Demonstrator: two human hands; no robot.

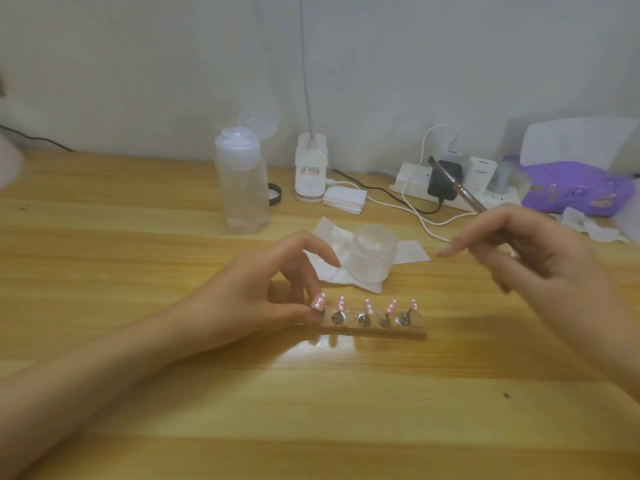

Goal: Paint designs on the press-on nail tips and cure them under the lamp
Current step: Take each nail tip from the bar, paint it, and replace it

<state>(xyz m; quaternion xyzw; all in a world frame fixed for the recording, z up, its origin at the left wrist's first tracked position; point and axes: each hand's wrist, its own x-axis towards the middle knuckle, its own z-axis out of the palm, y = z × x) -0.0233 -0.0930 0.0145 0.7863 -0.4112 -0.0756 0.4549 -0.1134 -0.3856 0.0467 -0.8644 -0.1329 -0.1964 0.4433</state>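
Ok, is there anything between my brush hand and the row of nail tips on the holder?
Nothing visible. Bare table lies between the right hand with the brush and the nail tips. The frosted jar stands behind the row, off that path; the left hand pinches the leftmost one.

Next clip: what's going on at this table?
A person is decorating press-on nails at a wooden table. Five pink nail tips with white dots stand in a row on a holder strip. The left hand pinches the leftmost nail tip near its base. The right hand holds a brush raised off to the right, clear of the tips. A frosted jar sits on a paper wipe just behind the strip.
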